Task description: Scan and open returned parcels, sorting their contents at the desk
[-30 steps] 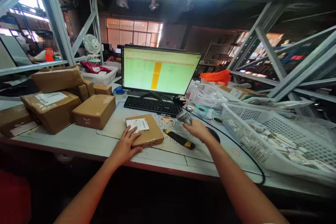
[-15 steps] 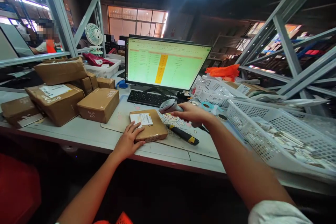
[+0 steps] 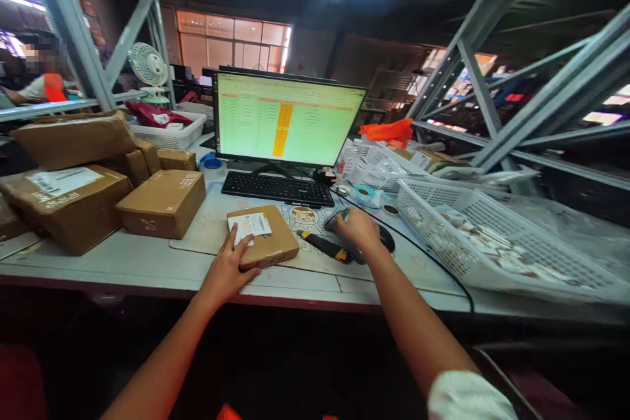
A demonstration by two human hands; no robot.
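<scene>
My left hand grips the near left corner of a flat cardboard box, fingers spread over its top, thumb along the front side. A white printed label faces up on this box. To the right, my right hand is closed around a grey barcode scanner, low over the desk mat; my fingers hide much of it. Between the box and the scanner lies a black and yellow utility knife. A black mouse shows partly behind my right hand.
Several cardboard boxes are stacked at the left. A monitor and keyboard stand behind the mat. White plastic baskets and tape rolls occupy the right. A black cable crosses the desk.
My right hand has lowered the scanner from above the mat to beside the utility knife. My left hand stays on the box. The view has swung slightly right.
</scene>
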